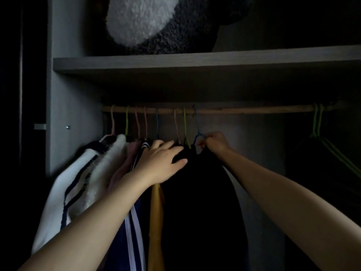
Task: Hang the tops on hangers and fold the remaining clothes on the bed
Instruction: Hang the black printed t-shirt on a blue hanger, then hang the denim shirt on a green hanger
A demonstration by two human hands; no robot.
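Where two bare forearms reach up into a dim wardrobe, hung clothes crowd the left half and hide most of one another. Left hand (162, 161) lies on the shoulders of that bunch, fingers (166, 144) fairly straight and close together, thumb spread onto dark cloth; holding nothing that I can make out. Right hand (214, 142) is just beside it, a little farther in, its fingers curled tight round the neck of a blue hanger (198, 136), below the hook.

Black top (199, 192) hangs from that hanger: long, plain, nearly lost in shadow, its near shoulder under the left thumb. Leftward from it:
- one mustard garment (156, 222)
- one navy piece with white stripes (134, 222)
- one pink piece (127, 159)
- one fluffy white piece (109, 159)
- one white garment with dark piping (64, 182)

Above, a wooden rail (234, 110) runs across. Hooks counted on its left stretch: eight, being four pink, two green, two blue. At the far right end, green hangers (317, 122), at least two, carry something dark, well apart from the rest.

Over the rail, one grey shelf (195, 61); on it one grey-and-white plush thing (152, 22), its top cut off by the frame edge
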